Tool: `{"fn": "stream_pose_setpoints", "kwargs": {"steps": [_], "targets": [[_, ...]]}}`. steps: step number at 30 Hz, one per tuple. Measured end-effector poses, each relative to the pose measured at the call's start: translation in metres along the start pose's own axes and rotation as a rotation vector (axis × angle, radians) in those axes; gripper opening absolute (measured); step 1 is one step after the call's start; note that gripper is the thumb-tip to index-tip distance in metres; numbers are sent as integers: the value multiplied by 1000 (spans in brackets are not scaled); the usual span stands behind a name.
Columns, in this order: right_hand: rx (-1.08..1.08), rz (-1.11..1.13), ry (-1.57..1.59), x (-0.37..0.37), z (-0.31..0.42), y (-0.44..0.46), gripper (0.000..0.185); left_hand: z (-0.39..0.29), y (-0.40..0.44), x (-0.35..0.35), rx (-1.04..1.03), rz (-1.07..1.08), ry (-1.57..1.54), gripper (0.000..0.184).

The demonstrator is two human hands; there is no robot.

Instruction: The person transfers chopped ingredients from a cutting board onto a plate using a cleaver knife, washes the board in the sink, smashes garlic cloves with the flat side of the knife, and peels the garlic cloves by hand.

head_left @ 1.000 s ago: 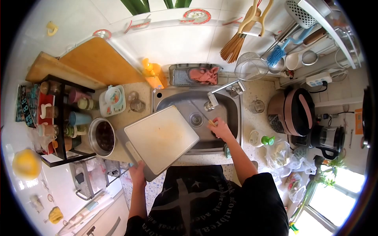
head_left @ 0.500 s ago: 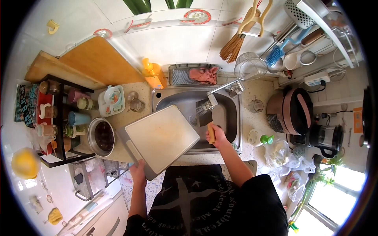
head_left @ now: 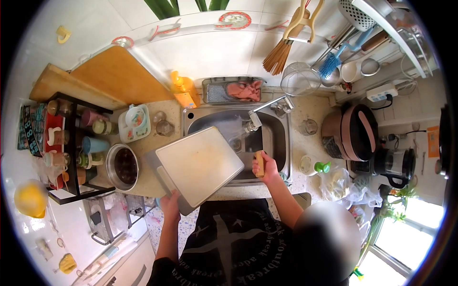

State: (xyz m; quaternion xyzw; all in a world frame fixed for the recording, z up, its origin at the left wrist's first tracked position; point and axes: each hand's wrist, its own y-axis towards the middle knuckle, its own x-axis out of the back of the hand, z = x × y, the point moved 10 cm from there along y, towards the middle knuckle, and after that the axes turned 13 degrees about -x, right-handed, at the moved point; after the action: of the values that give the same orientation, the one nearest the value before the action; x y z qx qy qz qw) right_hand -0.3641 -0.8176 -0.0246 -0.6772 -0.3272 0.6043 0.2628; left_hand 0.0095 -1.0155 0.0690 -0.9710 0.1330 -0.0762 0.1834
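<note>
My left hand (head_left: 170, 205) is closed on the lower left edge of a pale cutting board (head_left: 198, 164) with a grey border. The board is tilted over the left part of the steel sink (head_left: 285, 138) and the counter edge. In my right hand (head_left: 268, 168), at the sink's front right, is the wooden handle of a knife (head_left: 259, 164). A grey strip that looks like its blade points left toward the board; most of it is hard to make out. Above the basin, water sprays from the faucet (head_left: 255, 119).
Left of the sink are a steel pot (head_left: 135, 164) with dark contents, a glass (head_left: 165, 127) and a black rack (head_left: 71, 143) of jars. An orange bottle (head_left: 185, 90) stands behind. On the right are a glass (head_left: 308, 127), a green-topped pump bottle (head_left: 312, 165) and a rice cooker (head_left: 350, 131).
The knife handle has shifted slightly right, and a grey strip now shows between it and the board. The water spray now fans left. The board has barely moved.
</note>
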Motion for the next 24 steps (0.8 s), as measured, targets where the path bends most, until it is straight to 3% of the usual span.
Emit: {"fn": "stream_pose_setpoints", "kwargs": {"steps": [11, 24], "targets": [[-3, 63, 15, -3, -13, -28, 29, -9, 22, -57, -7, 103, 84, 30], [14, -49, -147, 15, -6, -46, 30, -37, 48, -121, -29, 246, 66, 28]]}}
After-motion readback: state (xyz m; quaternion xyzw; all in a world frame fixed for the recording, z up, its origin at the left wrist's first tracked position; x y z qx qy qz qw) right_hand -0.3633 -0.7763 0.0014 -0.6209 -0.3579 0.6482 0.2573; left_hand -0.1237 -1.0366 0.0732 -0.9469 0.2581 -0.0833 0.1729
